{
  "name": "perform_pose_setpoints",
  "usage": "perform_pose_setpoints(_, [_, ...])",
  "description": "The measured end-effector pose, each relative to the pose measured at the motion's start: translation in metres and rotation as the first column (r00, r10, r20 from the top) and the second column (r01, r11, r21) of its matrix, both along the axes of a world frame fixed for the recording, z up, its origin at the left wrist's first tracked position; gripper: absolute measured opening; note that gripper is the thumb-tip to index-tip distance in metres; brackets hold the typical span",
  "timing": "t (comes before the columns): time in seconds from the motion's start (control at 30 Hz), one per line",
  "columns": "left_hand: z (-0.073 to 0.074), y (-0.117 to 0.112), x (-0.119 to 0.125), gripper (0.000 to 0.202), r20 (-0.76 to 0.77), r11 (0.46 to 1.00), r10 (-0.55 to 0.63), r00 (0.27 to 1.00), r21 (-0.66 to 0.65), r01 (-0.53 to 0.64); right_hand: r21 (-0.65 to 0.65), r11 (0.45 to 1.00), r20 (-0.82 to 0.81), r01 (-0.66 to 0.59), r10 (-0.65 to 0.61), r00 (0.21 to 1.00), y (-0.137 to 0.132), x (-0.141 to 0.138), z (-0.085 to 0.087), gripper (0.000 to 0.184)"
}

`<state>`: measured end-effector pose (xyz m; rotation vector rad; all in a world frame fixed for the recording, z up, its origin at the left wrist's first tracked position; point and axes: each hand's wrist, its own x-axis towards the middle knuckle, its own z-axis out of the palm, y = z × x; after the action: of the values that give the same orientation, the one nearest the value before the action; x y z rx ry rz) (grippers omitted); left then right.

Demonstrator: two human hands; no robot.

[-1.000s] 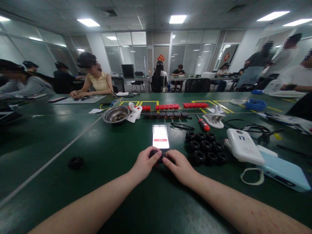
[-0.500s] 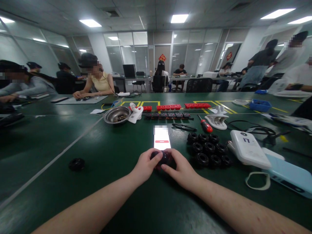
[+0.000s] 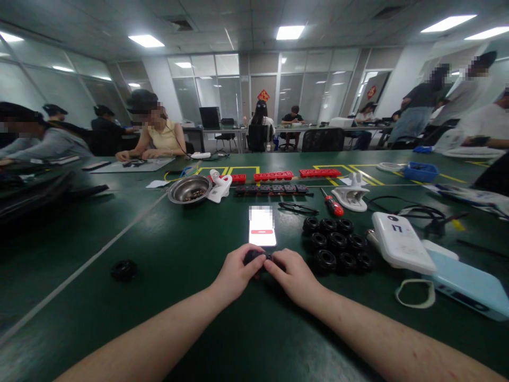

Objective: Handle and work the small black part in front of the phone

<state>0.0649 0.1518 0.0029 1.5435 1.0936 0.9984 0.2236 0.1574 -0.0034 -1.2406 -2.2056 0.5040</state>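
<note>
My left hand (image 3: 235, 270) is closed round a dark rounded piece (image 3: 251, 257) that looks like a black toy wheel, mostly covered by the fingers. Against it, my right hand (image 3: 296, 275) pinches a small dark part (image 3: 269, 257) between thumb and forefinger; its kind is hidden. Both thumbs meet just above the table. Right behind the hands lies a phone (image 3: 262, 225) with a lit white screen and a red bar. To the right of my right hand, several black wheels (image 3: 338, 240) stand in rows. One single black wheel (image 3: 124, 270) lies off to the left.
Farther back are a metal bowl (image 3: 190, 190) with small parts, a black strip of parts (image 3: 272, 190), red trays (image 3: 273, 175), glasses (image 3: 298, 208) and a screwdriver (image 3: 333, 205). A white device (image 3: 403, 241) and a light-blue case (image 3: 471, 284) lie right. A co-worker (image 3: 159, 132) sits across the table.
My fingers have shifted round the dark piece. The right hand's fingers have curled in more, and less of the piece shows. The hands sit slightly farther from the phone. The view has turned slightly.
</note>
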Motion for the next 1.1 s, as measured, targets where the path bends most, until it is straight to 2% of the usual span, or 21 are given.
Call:
perform_pose_setpoints(0.17, [0.0039, 0.0032, -0.0002, 0.030, -0.009, 0.998, -0.001, 1.000, -0.070, 0.001, -0.036, 0.999, -0.124, -0.013, 0.008, 0.992, -0.0015, -0.0012, 0.0010, 0.012])
perform_pose_setpoints(0.27, [0.0059, 0.0035, -0.0001, 0.030, -0.017, 0.995, 0.021, 1.000, -0.098, -0.023, -0.044, 0.999, -0.198, -0.018, 0.009, 0.980, -0.0031, -0.0013, 0.0032, 0.026])
perform_pose_setpoints(0.33, [0.0067, 0.0021, 0.0001, 0.027, -0.010, 0.997, 0.017, 1.000, -0.074, -0.018, -0.045, 0.999, -0.192, -0.012, 0.003, 0.981, -0.0038, -0.0009, 0.0047, 0.029])
perform_pose_setpoints(0.43, [0.0060, -0.0002, 0.0003, 0.024, 0.003, 0.999, 0.009, 1.000, -0.054, -0.009, -0.043, 0.999, -0.125, 0.023, -0.028, 0.992, -0.0032, -0.0004, 0.0052, 0.020])
perform_pose_setpoints(0.53, [0.0036, 0.0005, 0.0003, 0.026, 0.019, 0.995, 0.002, 1.000, -0.095, 0.000, -0.059, 0.998, -0.067, 0.030, -0.034, 0.997, -0.0014, -0.0005, 0.0037, 0.026])
perform_pose_setpoints(0.6, [0.0022, 0.0027, 0.0001, 0.029, 0.025, 0.993, -0.004, 1.000, -0.117, 0.007, -0.079, 0.997, -0.082, 0.022, -0.029, 0.996, -0.0011, -0.0008, 0.0027, 0.022])
perform_pose_setpoints(0.7, [0.0018, 0.0059, -0.0005, 0.033, 0.031, 0.991, 0.002, 1.000, -0.134, 0.002, -0.081, 0.997, -0.168, -0.002, -0.012, 0.986, -0.0026, -0.0012, 0.0025, 0.008])
perform_pose_setpoints(0.83, [0.0030, 0.0045, -0.0003, 0.031, 0.057, 0.993, 0.025, 0.998, -0.113, -0.019, -0.081, 0.996, -0.203, -0.029, 0.012, 0.979, -0.0044, -0.0010, 0.0028, 0.022])
perform_pose_setpoints(0.93, [0.0029, 0.0003, 0.0010, 0.027, 0.056, 0.999, 0.003, 0.998, -0.054, 0.000, -0.063, 0.998, -0.143, -0.005, -0.004, 0.990, -0.0028, -0.0005, 0.0011, 0.020])
perform_pose_setpoints(1.1, [0.0008, -0.0007, 0.0019, 0.026, 0.033, 0.999, -0.008, 0.999, -0.032, 0.009, -0.032, 0.999, -0.054, -0.015, 0.013, 0.998, 0.0009, -0.0002, -0.0029, 0.036])
